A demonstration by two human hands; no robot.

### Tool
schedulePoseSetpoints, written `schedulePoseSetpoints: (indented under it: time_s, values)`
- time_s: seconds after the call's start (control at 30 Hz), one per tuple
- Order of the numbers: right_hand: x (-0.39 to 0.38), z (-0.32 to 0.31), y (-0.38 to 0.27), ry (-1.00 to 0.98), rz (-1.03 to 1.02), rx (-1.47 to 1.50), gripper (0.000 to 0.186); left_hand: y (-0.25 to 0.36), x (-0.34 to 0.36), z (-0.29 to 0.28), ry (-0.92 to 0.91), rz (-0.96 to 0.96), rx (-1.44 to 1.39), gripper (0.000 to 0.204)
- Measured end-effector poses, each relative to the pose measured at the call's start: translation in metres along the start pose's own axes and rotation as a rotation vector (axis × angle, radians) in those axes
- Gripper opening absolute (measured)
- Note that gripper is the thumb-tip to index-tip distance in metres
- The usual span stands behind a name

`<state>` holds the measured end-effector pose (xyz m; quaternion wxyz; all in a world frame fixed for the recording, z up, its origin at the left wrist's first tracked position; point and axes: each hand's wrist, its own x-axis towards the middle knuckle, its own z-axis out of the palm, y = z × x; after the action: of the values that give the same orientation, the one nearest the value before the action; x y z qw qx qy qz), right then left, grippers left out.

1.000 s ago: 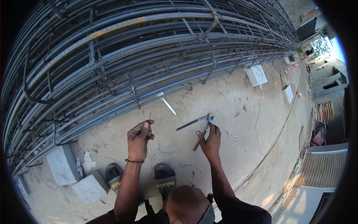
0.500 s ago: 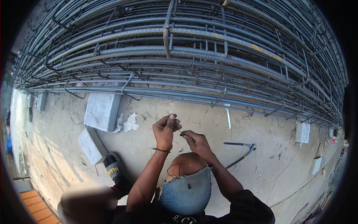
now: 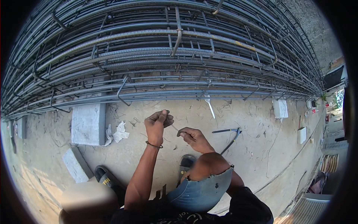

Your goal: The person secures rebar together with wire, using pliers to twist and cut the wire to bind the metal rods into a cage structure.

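Note:
My left hand point(image 3: 156, 124) is closed, with the thumb pressed against the fingers on a thin piece of wire point(image 3: 172, 127). The wire runs slantwise down to my right hand point(image 3: 194, 139), whose thumb and fingers pinch its other end. Both hands are above the floor, in front of a large stack of steel rebar cages point(image 3: 149, 56). To the right of my right hand, a pair of nippers point(image 3: 235, 135) lies on the floor with its handles spread. One handle is partly hidden behind my knee.
Pale blocks point(image 3: 87, 125) stand under the rebar's near edge, and another block point(image 3: 75, 164) lies tilted at left. Crumpled white paper point(image 3: 121, 133) is beside them. A white strip-like object point(image 3: 211, 108) and scattered wire scraps lie on the concrete floor point(image 3: 253, 156).
My view has turned, so the rebar, blocks and nippers sit differently in it. More of the wire shows between my hands. My right knee has swung to the right, uncovering a sandalled foot.

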<state>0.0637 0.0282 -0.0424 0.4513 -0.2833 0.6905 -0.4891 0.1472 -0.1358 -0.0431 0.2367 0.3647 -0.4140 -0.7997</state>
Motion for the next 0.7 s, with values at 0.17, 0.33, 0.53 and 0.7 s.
schedulePoseSetpoints:
  time_s: [0.17, 0.33, 0.53, 0.7]
  values:
    - [-0.010, 0.005, -0.024, 0.012, 0.052, 0.094, 0.018, 0.016, -0.003, -0.005, -0.115, -0.061, -0.182, 0.023]
    - [-0.011, 0.023, -0.066, 0.152, -0.053, -0.305, 0.029, 0.024, -0.005, -0.013, -0.207, 0.061, -0.049, 0.023]
    - [0.011, 0.044, -0.140, 0.356, -0.098, -0.570, 0.023, 0.064, 0.006, -0.043, 0.223, 0.478, 0.102, 0.021]
    - [0.063, 0.085, -0.213, 0.394, -0.056, -0.759, 0.036, 0.080, 0.030, -0.082, 0.343, 0.643, 0.097, 0.018]
